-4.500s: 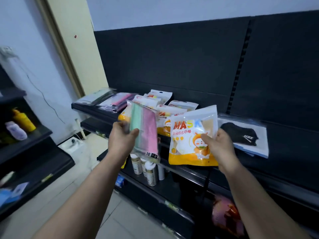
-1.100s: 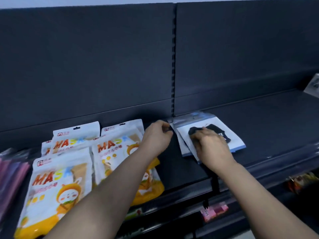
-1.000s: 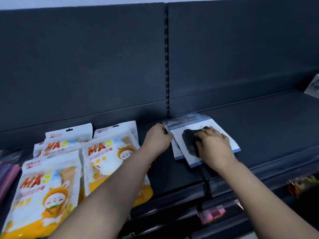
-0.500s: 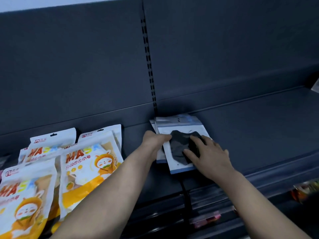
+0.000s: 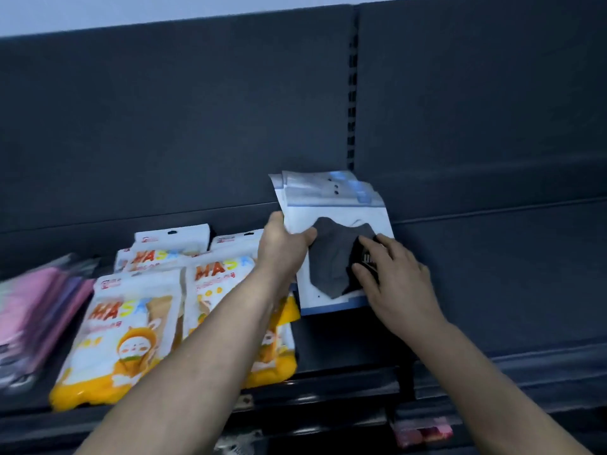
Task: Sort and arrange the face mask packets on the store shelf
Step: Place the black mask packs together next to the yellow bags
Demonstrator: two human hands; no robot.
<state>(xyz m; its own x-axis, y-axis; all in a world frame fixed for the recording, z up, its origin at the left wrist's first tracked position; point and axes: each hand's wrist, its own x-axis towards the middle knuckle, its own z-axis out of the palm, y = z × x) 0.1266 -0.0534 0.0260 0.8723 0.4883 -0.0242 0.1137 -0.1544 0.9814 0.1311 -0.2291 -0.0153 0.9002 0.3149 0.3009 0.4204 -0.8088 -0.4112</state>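
A small stack of white packets with black masks (image 5: 331, 224) is lifted at its left side above the dark shelf (image 5: 492, 274). My left hand (image 5: 284, 246) grips the stack's left edge, thumb on top. My right hand (image 5: 392, 277) lies with spread fingers on the lower right of the top packet. Left of the stack, several yellow-and-white MASK packets (image 5: 124, 330) lie flat in rows. Pink and purple packets (image 5: 36, 307) lie blurred at the far left.
The shelf's dark back panel (image 5: 197, 126) rises behind everything, with a slotted upright (image 5: 352, 93) just above the stack. To the right the shelf surface is bare. Below the front rail (image 5: 328, 385), a pink item (image 5: 423, 433) shows on a lower shelf.
The black-mask stack has been raised and tilted off the shelf by my left hand, which now grips its edge. My view has swung left, showing more of the yellow packets.
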